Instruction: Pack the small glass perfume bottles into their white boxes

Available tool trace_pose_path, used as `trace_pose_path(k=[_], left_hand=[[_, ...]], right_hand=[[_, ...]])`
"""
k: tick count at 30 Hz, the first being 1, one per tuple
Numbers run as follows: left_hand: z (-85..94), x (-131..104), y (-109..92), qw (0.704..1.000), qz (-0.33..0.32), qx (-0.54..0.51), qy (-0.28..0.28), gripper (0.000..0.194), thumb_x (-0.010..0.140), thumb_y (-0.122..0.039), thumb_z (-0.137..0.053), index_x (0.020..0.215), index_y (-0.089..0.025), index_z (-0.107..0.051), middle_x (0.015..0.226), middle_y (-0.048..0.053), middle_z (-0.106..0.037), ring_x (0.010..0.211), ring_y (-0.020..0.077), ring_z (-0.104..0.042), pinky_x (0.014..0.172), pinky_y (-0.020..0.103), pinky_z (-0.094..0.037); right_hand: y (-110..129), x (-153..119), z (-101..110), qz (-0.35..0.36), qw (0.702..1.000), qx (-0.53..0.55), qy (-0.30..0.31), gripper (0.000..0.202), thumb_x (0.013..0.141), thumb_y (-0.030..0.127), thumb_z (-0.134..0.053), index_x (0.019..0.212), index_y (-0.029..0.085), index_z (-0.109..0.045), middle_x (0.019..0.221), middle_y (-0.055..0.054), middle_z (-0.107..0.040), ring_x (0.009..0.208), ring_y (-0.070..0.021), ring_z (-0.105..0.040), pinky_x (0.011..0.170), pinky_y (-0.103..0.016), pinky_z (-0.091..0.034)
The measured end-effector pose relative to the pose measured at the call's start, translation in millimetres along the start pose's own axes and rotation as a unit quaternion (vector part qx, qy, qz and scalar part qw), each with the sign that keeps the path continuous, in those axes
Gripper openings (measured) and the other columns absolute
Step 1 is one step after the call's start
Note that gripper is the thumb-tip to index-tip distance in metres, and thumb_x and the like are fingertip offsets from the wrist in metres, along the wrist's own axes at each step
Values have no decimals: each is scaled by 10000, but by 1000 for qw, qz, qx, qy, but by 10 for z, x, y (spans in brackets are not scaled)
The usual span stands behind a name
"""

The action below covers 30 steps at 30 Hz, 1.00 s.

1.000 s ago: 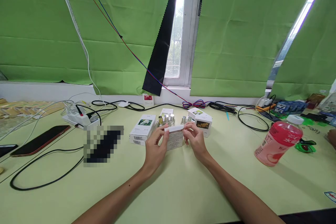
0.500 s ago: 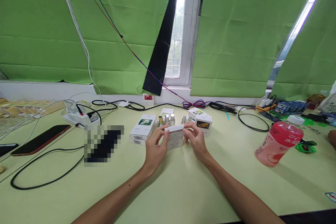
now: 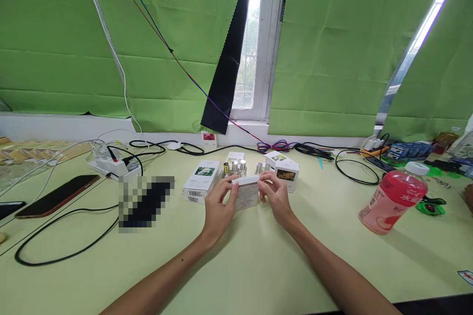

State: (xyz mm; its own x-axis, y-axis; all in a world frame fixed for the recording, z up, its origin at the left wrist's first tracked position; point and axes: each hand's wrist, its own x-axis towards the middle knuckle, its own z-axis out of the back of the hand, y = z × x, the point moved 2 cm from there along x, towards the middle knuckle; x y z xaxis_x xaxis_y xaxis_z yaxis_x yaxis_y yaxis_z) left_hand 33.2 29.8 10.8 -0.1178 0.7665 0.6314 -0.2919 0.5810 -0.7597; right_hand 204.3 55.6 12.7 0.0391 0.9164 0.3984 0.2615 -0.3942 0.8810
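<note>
Two bare hands at a small printed box (image 3: 246, 198) on the near side of a cluster of capped bottles (image 3: 242, 168). The left hand (image 3: 219, 204) grips the box by its left end, thumb against the printed near face. The fingers of the right hand (image 3: 276, 200) curl in at the upper right corner, beside the pale top panel; whether they pinch it or merely touch it cannot be told. Nor is it clear whether the box's lower edge rests on the worktop (image 3: 251, 261). A white-flower carton (image 3: 201, 182) lies to the left of the bottles; an orange-flower carton (image 3: 287, 175) stands to the right, just beyond the right hand.

Likely faults: uneven pressure from the two hands could twist the box or crease its thin card; a slack left thumb could let it pivot; a forward push could topple the bottles close behind; a rightward swing of the knuckles could knock the orange-flower carton.
</note>
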Motion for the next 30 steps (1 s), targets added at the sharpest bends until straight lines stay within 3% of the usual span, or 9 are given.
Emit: trace_pose_path(k=[30], left_hand=[[3,-1,7,1000,-8,12,0,293,978,-414,-591,759,-231,-660,1251,81,-726,1163,258,-683,956,416,-587]], right_hand=[[46,-1,-36,1,1000,-8,7,308,765,414,-760,685,182,-574,954,-22,-500,539,-62,-456,383,-209,-353]])
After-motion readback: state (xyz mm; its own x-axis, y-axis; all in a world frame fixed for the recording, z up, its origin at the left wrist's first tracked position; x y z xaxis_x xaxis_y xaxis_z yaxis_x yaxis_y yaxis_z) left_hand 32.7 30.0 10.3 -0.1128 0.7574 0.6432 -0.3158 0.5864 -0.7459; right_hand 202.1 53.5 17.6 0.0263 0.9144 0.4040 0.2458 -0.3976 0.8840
